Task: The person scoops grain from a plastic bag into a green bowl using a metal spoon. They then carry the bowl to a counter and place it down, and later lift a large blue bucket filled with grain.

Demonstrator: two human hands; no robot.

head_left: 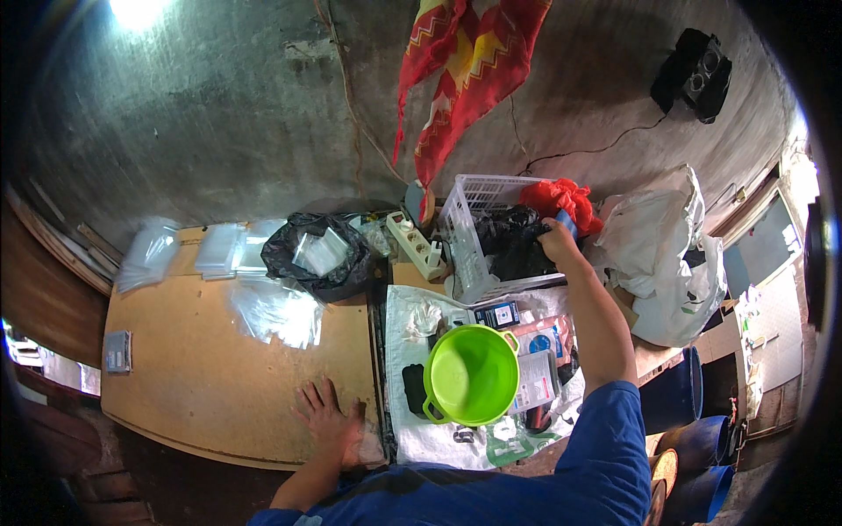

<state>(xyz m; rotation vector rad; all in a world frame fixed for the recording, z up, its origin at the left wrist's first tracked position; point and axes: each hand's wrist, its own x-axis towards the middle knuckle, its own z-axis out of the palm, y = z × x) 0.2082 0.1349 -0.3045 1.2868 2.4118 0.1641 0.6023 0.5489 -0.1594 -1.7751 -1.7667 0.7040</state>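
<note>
1. Right hand (558, 238) — reaching into the white basket (478, 197) at the far side of the desk (210, 368); it appears closed on a small blue item (566, 222) above the black bags (513, 245) heaped inside; what the item is cannot be told.
2. Left hand (326, 419) — open, fingers spread, palm flat on the near edge of the desk; holding nothing.
3. Green bowl (472, 373) — sits on the white sheet (412, 438) among small packets, directly under the outstretched right forearm.
4. Risk: the forearm could clip the bowl on its way back, judging by how close it passes over; the item could snag on the loose black bags and drag them out.
5. Risk: the power strip (414, 244) lies just beside the basket — liable to be nudged if the basket shifts.
</note>
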